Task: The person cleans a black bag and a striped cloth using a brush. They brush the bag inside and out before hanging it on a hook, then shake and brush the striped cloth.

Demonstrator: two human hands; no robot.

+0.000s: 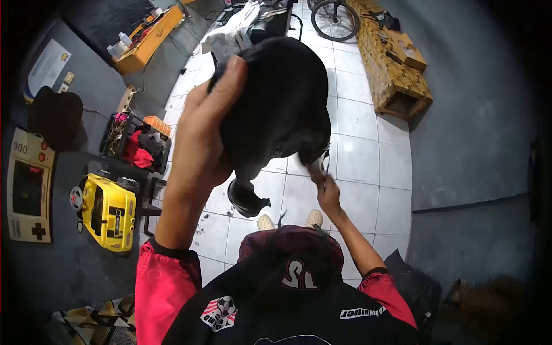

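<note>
A large, soft-looking black item (279, 98) is held up in front of me; it looks like cloth or a bag, but its exact kind does not show. My left hand (201, 129) grips its left side, thumb on the near face and the other fingers hidden behind. A dark curved piece (247, 198) hangs below it, apparently joined at its lower left. At the item's lower right corner is my right hand (329, 195), fingers closed. A small light, shiny bit shows just above those fingers, too blurred to name.
Dark scraps lie on the white tiled floor (359, 152) at left. A yellow toy car (112, 213) and a crate of items (135, 141) stand left. A woven-pattern bench (397, 75) lines the right wall, near a bicycle wheel (335, 20). White cloth (236, 31) lies ahead.
</note>
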